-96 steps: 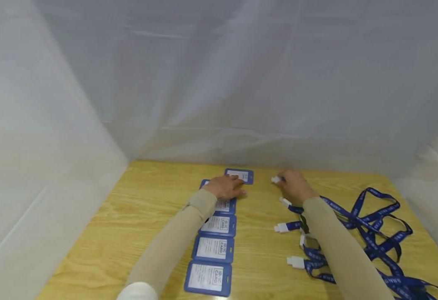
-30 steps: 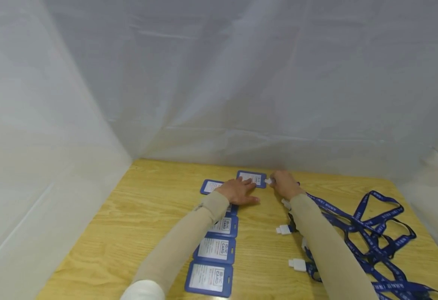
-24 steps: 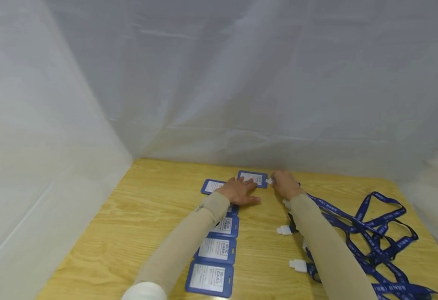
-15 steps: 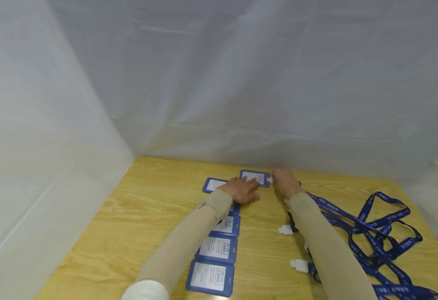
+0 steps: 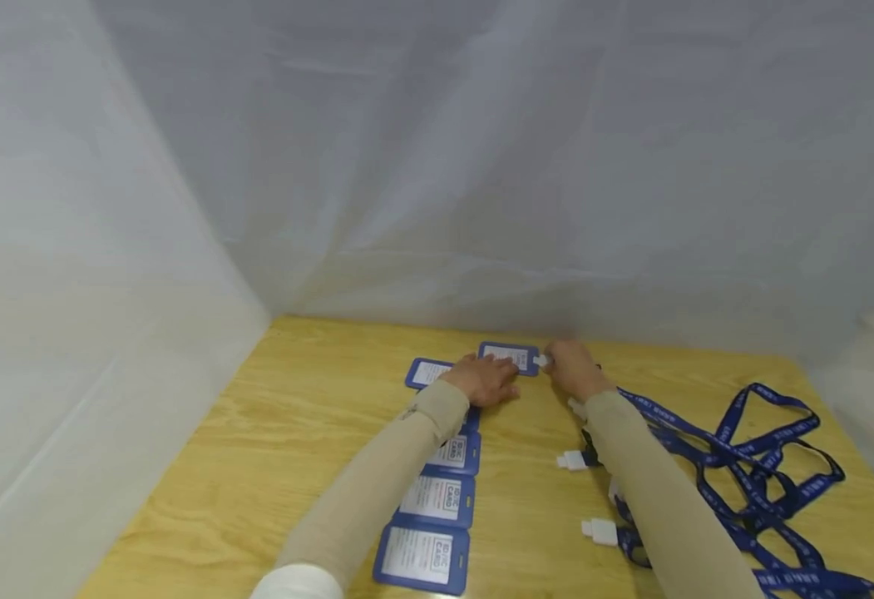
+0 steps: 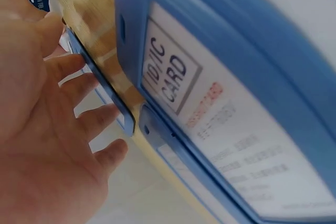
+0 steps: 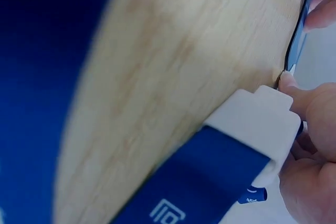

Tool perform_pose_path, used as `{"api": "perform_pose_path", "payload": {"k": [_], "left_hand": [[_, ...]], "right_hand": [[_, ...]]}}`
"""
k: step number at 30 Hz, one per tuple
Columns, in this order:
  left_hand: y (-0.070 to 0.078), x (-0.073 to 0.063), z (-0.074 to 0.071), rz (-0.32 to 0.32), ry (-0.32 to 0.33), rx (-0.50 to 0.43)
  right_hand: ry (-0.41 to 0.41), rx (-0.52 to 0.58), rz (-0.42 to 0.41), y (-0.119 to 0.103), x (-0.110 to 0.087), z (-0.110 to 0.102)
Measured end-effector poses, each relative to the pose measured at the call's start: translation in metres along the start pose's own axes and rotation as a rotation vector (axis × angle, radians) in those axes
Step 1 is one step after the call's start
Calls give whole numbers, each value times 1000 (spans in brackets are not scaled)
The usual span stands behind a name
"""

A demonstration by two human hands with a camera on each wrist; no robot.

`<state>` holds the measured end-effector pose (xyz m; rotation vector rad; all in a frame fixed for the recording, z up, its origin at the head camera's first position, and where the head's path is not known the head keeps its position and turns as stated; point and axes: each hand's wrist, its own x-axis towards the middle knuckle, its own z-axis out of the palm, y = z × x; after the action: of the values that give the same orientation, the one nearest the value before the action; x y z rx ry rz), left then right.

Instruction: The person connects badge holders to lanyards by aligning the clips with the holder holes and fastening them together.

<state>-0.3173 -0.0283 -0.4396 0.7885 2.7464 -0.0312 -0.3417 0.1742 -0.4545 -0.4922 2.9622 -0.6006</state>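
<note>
My left hand (image 5: 487, 380) lies with spread, nearly straight fingers on a blue ID card holder (image 5: 506, 351) near the table's back edge. Those fingers also rest across the holder (image 6: 125, 121) in the left wrist view. To its right, my right hand (image 5: 575, 372) pinches the white clip (image 5: 540, 361) of a blue lanyard (image 5: 654, 408). This clip's tip overlaps the slotted end of the holder; my thumb and fingers hide most of the clip. In the right wrist view, another lanyard's white clip (image 7: 257, 121) sits close to the camera, in front of my right hand (image 7: 317, 129).
Several more blue card holders (image 5: 416, 556) form a column left of centre, partly under my left arm. Right of them, white clips (image 5: 599, 531) point left from tangled blue lanyards (image 5: 762, 499) on the wooden table (image 5: 272, 433). Pale sheeting (image 5: 437, 166) encloses the back and sides.
My left hand and the holder under it have shifted right. My right hand has brought the white clip left to the holder's slotted end. Over the last half second little has moved.
</note>
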Motion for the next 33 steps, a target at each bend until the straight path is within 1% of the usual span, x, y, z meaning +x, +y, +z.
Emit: {"api": "perform_pose_path", "payload": {"k": [4, 8, 10, 14, 18, 20, 22, 27, 30, 33], "left_hand": [[7, 3, -4, 22, 19, 39], [8, 6, -6, 29, 25, 66], [8, 7, -7, 29, 18, 68], [8, 11, -8, 32, 14, 82], [9, 14, -8, 47, 12, 77], [9, 15, -8, 57, 8, 71], [9, 15, -8, 62, 13, 71], [11, 15, -9, 60, 24, 77], [14, 14, -11, 60, 16, 73], [15, 12, -11, 52, 13, 72]], "right_hand": [[10, 0, -9, 7, -4, 1], [30, -26, -58, 7, -8, -4], [36, -35, -68, 6, -9, -11], [79, -58, -91, 5, -14, -28], [134, -100, -143, 10, -21, -43], [157, -118, -171, 12, -26, -48], [172, -130, -180, 13, -32, -52], [202, -145, -175, 13, -51, -61], [222, -166, -185, 13, -64, -64], [255, -195, -225, 12, -73, -64]]}}
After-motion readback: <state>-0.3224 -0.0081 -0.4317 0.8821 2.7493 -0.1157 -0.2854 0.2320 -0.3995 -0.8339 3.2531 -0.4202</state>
